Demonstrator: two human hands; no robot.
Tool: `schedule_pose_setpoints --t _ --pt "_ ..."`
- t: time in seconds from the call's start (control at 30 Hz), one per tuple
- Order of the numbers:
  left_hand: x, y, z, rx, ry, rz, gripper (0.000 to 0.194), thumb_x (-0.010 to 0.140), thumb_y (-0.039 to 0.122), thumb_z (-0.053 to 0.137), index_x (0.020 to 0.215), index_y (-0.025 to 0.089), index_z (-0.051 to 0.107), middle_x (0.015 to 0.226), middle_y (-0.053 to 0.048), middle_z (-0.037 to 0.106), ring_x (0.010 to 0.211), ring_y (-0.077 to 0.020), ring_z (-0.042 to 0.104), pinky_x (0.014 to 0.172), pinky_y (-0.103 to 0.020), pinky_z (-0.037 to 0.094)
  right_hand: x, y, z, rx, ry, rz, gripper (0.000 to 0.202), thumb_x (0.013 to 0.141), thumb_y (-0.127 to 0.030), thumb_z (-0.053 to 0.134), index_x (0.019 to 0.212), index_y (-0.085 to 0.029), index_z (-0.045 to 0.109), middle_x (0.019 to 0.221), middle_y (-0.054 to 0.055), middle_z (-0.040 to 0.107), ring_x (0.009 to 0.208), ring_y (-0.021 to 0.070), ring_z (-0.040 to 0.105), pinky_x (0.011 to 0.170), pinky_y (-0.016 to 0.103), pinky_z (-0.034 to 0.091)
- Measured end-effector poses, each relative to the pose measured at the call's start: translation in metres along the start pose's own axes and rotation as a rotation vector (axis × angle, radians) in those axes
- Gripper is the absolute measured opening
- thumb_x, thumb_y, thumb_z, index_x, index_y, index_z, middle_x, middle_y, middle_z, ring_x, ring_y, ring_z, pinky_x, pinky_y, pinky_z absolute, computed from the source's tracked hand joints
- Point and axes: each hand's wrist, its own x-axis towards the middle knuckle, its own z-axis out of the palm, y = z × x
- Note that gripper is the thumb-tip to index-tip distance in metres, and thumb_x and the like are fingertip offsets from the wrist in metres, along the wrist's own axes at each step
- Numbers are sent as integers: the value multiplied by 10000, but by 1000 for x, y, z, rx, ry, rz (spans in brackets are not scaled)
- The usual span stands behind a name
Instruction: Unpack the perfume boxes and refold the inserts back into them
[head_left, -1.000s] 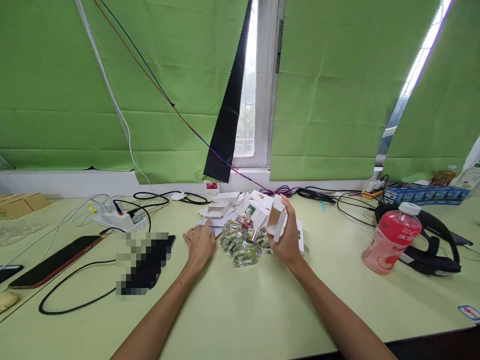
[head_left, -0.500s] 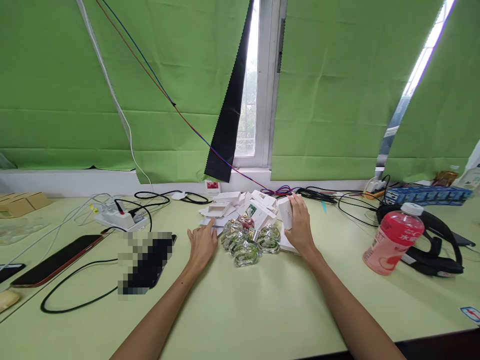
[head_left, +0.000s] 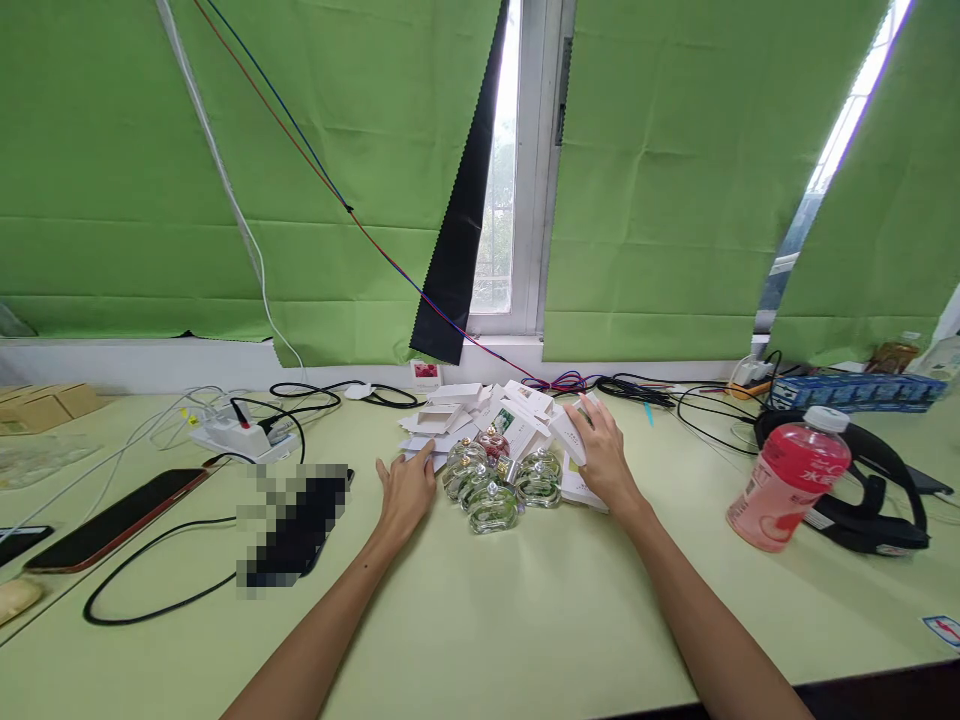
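My right hand [head_left: 604,455] grips a small white box [head_left: 568,434] at the right side of the pile, its fingers over the box's far edge. Under that hand lies another white box [head_left: 581,488], flat on the table. My left hand [head_left: 407,490] rests on the table with fingers apart, its fingertips at the edge of the flattened white cartons [head_left: 442,420]. Between my hands stand several clear glass perfume bottles [head_left: 493,508] with greenish liquid. Behind them is a reddish bottle [head_left: 493,443], partly hidden.
A pink drink bottle [head_left: 789,480] and a black headset [head_left: 874,500] are on the right. Left of me lie a dark phone [head_left: 300,530], a red-edged phone [head_left: 120,520] and a white power strip [head_left: 244,435]. Black cables [head_left: 637,390] run along the back of the table [head_left: 480,620].
My right hand has lowered the white box slightly and tilted it over to the left, showing more of the flat box below. My left hand stays nearly in place.
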Motion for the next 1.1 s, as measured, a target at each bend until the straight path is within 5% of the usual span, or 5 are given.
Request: schedule_pose_setpoints --t 0.27,0.63,0.9,1.1 --pt "-1 1 -2 1 -33 14 498 961 199 290 1392 181 537 1060 -133 749 1157 -326 581 1120 -648 172 -3 7 8 -69 -116 -22 922 578 122 589 1391 -305 514 1570 128 317 1416 408 299 1056 568 371" --pt "-3 4 -4 37 -36 2 491 966 205 296 1383 181 554 1112 -150 739 1256 -342 546 1125 -626 178 -4 10 15 -12 -105 1 809 611 109 630 1302 -312 632 1509 132 412 1389 395 348 1049 560 383" --pt "-3 6 -4 41 -22 -21 483 960 200 298 1354 175 576 1105 -154 738 1242 -330 566 1131 -596 209 4 -6 -2 197 63 30 575 709 58 437 1165 -182 691 1227 129 625 1200 288 534 1015 463 452" --pt "-4 5 -4 27 -11 -18 470 958 203 313 1349 181 574 1115 -146 736 1216 -316 589 1131 -577 224 3 -33 -9 439 182 -76 324 892 -110 455 1099 -224 677 1060 80 696 1049 252 627 926 419 509"
